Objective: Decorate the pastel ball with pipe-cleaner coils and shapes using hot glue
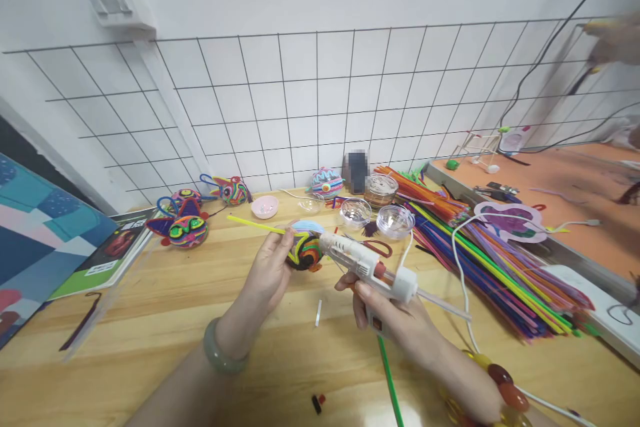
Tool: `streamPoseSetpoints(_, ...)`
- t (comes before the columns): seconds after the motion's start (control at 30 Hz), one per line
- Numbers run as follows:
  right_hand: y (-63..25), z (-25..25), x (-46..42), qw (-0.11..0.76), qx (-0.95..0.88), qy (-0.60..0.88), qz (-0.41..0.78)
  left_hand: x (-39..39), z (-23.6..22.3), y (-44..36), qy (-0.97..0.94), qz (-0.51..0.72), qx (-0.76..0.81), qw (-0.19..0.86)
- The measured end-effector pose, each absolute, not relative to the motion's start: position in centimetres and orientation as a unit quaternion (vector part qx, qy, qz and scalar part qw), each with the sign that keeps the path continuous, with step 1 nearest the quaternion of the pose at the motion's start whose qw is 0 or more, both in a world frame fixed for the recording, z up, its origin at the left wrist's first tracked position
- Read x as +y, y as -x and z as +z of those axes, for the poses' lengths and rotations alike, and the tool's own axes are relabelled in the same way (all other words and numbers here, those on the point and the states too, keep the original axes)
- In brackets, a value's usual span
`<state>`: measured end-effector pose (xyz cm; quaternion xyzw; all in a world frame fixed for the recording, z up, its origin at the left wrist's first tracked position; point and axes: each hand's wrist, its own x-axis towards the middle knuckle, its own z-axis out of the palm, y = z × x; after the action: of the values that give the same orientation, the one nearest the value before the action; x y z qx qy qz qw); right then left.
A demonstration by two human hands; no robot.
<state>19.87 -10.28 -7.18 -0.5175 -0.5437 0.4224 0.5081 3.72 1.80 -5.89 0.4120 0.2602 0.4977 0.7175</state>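
Note:
My left hand [273, 267] is closed around a small ball wrapped in coloured pipe cleaners [305, 248], with a yellow pipe cleaner [250, 224] sticking out to the left. My right hand [387, 313] grips the handle of a white glue gun [367, 263]. The gun's nozzle touches the right side of the wrapped ball. Its white cord [463, 267] trails off to the right over the table.
Finished pipe-cleaner figures [183, 223] sit at the back left beside books [107, 250]. Clear plastic bowls [395, 220] and a big pile of coloured pipe cleaners [490, 260] lie at the right. A green pipe cleaner [390, 380] lies near the front edge. Another person's blurred hand [617, 40] is at the top right.

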Motion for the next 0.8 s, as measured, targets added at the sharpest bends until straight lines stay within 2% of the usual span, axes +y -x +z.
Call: streamPoseSetpoints(0.8,-19.61,-6.65,-10.25,0.487,-0.517,0.544,0.447,2.36,-6.34,-3.37,-0.444,0.508,0.259,0.691)
